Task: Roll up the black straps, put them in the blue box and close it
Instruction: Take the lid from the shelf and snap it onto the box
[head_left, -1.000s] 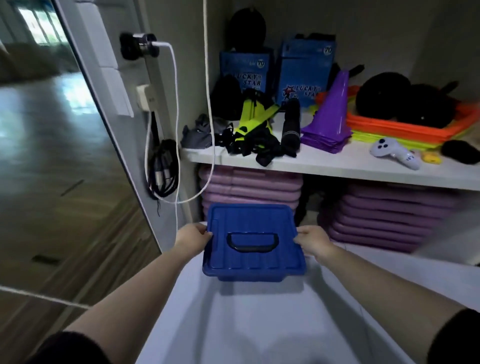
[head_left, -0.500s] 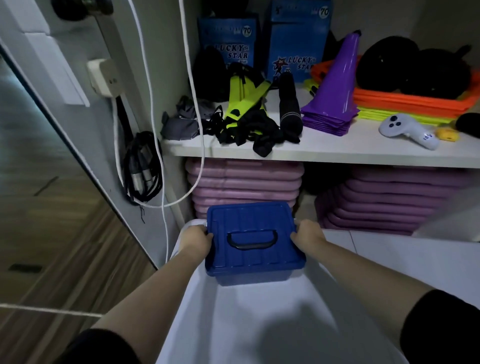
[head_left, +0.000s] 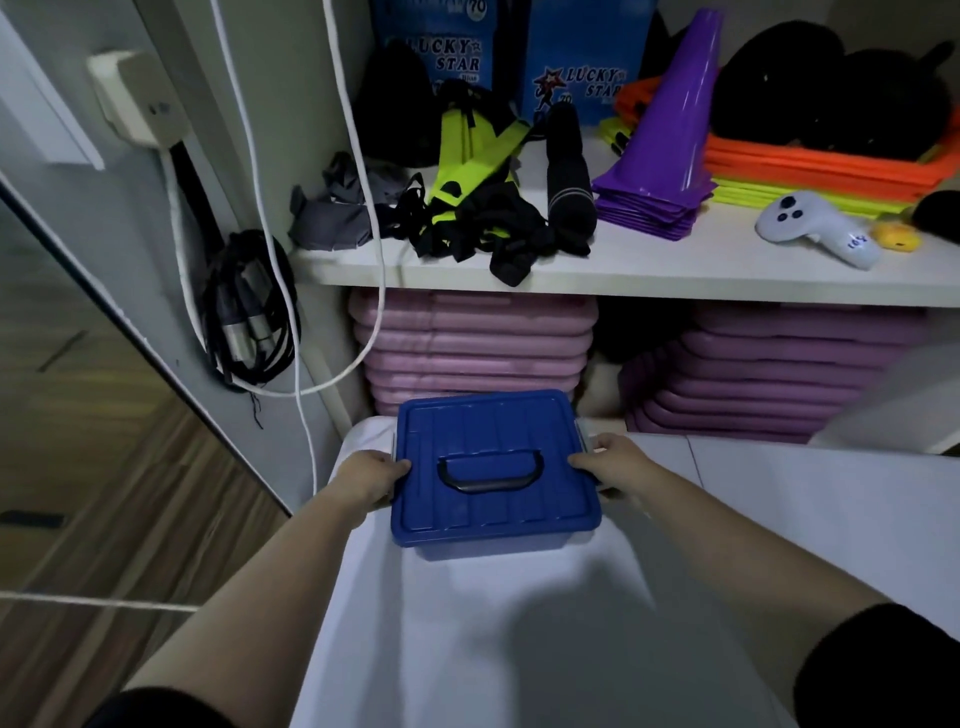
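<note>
**Box set lower, hands move to its side clips**

Over the last second the blue box (head_left: 496, 470) has come down and slightly nearer the body, from being held up in front of the pink mats to sitting low on the white surface (head_left: 483, 639) between the forearms. Its translucent base now shows under the lid's near edge, where before only the lid showed. The left hand (head_left: 370, 477) has slid from the far left corner to the middle of the left side, and the right hand (head_left: 609, 464) likewise to the right side, fingers at the small grey clips. The view has closed in on the shelf (head_left: 649, 270), and the tangled black straps (head_left: 488, 228) beyond the hands look larger.
</note>
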